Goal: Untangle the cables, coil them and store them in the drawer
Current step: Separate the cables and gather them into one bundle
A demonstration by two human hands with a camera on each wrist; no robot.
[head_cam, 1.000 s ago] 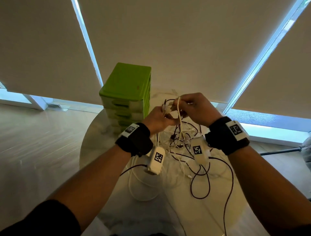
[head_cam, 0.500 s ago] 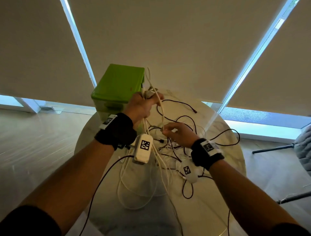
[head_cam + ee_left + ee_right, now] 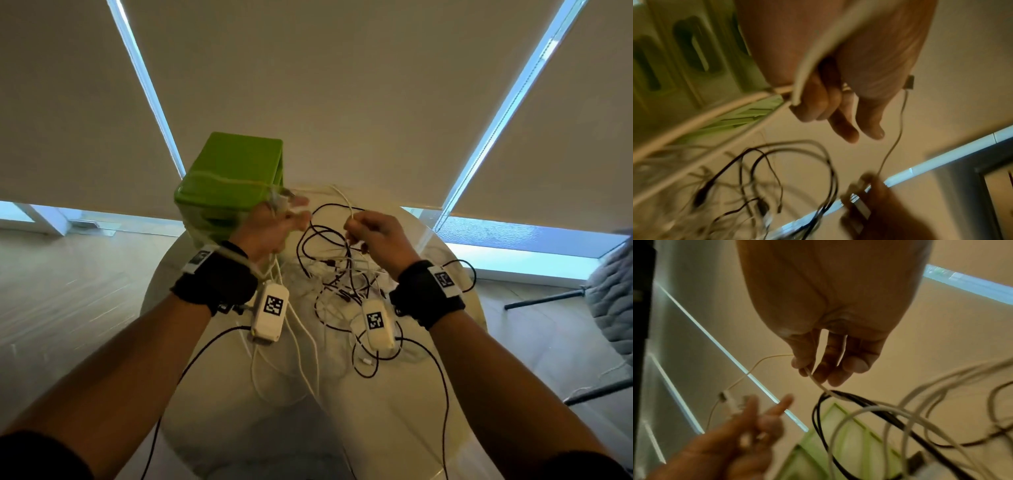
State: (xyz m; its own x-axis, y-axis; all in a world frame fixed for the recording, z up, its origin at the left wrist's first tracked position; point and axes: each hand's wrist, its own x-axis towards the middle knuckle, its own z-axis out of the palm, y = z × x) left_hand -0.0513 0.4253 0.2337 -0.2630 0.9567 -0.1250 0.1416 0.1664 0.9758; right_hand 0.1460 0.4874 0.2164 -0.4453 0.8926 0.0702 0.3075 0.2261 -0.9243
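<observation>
Since 0.5 s ago the right hand is rising level with the left hand, each pinching the white cable above the tangle on the table beside the green drawer unit. Pulling apart is risking tightening black loops into knots.

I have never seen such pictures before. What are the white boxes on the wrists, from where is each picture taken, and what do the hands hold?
No machine here: a person works with bare hands. The white boxes are small cameras strapped to the wrists. The wide picture comes from a head camera; the other two look along each hand. On the round table lies a tangle of black and white cables, beside a green drawer box. The left hand holds a thick white cable; the right hand pinches a thin white cable.
</observation>
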